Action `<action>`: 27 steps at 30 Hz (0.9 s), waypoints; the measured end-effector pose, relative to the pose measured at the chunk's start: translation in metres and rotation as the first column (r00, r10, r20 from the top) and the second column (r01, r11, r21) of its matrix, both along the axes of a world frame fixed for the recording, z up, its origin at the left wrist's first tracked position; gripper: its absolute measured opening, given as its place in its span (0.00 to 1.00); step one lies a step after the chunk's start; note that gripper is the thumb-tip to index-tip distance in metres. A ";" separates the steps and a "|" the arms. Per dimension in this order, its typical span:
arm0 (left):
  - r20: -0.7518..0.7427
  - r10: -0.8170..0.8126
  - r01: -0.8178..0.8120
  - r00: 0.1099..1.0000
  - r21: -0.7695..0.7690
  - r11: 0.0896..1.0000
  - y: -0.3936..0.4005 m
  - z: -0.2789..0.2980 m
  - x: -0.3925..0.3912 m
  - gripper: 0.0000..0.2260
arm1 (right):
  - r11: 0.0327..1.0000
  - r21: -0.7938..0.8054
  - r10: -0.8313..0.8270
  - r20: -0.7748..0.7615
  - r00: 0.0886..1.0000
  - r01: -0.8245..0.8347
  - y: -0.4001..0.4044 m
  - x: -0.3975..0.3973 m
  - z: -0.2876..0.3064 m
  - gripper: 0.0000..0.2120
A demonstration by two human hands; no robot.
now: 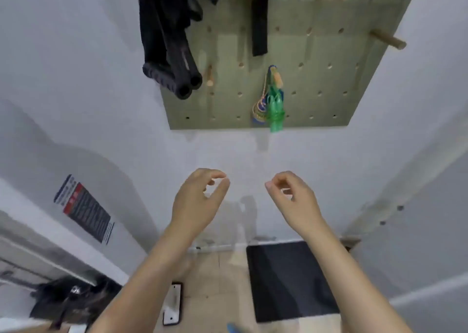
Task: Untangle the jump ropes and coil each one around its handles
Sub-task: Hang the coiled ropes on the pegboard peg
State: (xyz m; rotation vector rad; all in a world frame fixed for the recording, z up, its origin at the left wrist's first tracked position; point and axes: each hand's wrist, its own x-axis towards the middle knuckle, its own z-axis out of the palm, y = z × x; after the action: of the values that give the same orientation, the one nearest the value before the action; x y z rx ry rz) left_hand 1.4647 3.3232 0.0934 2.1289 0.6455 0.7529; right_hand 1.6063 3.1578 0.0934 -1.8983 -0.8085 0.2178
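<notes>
Head-camera footage caught your two bare forearms raised in front of the white wall, with a dark rectangular floor mat (291, 279) below them on the pale tiled floor. Your left hand (197, 201) hung with its fingers loosely curled and thumb close to the fingertips, holding nothing. Your right hand (293, 198) mirrored it, its fingers equally relaxed and empty, the two hands apart at about the same height. To your left, a printed red, blue and black notice (83, 208) was stuck on the wall. Farther up, an olive-green pegboard with wooden pegs (316, 79) was fixed to the wall. On one peg near its lower edge hung the coiled jump rope with translucent green plastic handles (274, 105), its multicoloured cord bundled just beside the handles. At the board's upper left hung a pair of black foam-gripped handles (177, 79), and a flat black strap (260, 26) hung near the top centre.
</notes>
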 end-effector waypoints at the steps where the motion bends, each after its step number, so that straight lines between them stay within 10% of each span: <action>1: -0.077 -0.005 0.006 0.997 0.022 1.000 0.002 -0.026 -0.021 0.11 | 0.998 -0.062 0.028 0.015 1.000 -0.027 -0.006 -0.022 -0.018 0.05; 4: -0.266 -0.013 -0.004 0.964 -0.062 0.998 -0.005 -0.108 -0.079 0.24 | 0.961 -0.255 0.106 -0.003 0.994 -0.103 -0.019 -0.075 -0.079 0.06; 12: -0.329 -0.015 -0.155 0.944 -0.485 0.861 -0.047 -0.306 -0.151 0.07 | 0.955 -0.278 -0.026 -0.420 0.907 -0.101 -0.042 -0.134 -0.268 0.04; 19: -0.446 0.001 -0.315 0.895 -0.630 0.710 -0.076 -0.613 -0.158 0.12 | 0.929 -0.364 -0.207 -0.656 0.726 -0.064 -0.056 -0.144 -0.604 0.17; 27: -0.607 -0.026 -0.459 0.795 -0.629 0.627 -0.092 -0.931 -0.138 0.39 | 0.871 -0.482 -0.256 -0.615 0.746 -0.098 -0.066 -0.124 -0.946 0.29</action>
State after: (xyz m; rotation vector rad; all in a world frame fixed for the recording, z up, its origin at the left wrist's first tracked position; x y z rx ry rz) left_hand 1.3272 3.2308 -0.8372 1.4322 1.3141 -0.1166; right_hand 1.4823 3.0916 -0.8522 -2.0889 -0.1659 1.0747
